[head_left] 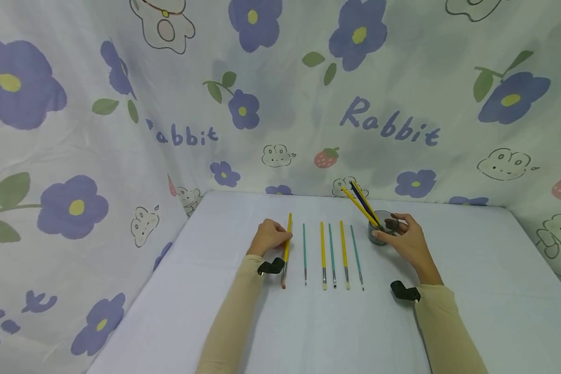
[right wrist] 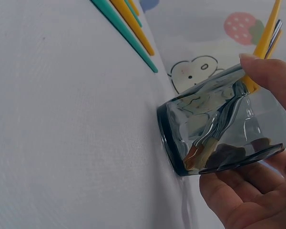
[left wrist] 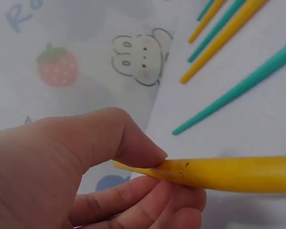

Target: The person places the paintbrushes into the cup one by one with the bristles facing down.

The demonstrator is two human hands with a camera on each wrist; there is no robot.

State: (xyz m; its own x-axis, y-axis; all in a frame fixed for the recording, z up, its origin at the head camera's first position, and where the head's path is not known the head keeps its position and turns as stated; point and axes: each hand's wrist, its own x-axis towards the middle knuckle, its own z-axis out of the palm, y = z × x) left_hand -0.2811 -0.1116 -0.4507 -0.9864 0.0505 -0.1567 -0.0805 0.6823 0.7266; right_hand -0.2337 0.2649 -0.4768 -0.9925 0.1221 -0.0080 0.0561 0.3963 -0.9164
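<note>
Smoky round glass cup (head_left: 378, 240) stands on the white table (head_left: 355, 332); I see the right hand (head_left: 408, 244) curled round it, probably steadying its leaning yellow and navy-handled brushes (head_left: 359, 206). Left hand (head_left: 268, 238) pinches a slim yellow-handled paintbrush (head_left: 287, 252); five thin teal- and yellow-handled brushes (head_left: 332, 249) lie between, in the way.

Surface (head_left: 336, 332): white | behind surface: pale fabric (head_left: 299, 119) with purple, yellow-centred flowers (head_left: 357, 35) and green leaves (head_left: 313, 59) | above surface's back edge: printed strawberry (head_left: 326, 158), outlined rabbit face (head_left: 277, 156) | higher behind surface: "Rabbit" lettering (head_left: 388, 127) | left of surface: side fabric (head_left: 75, 270) with like flowers
</note>
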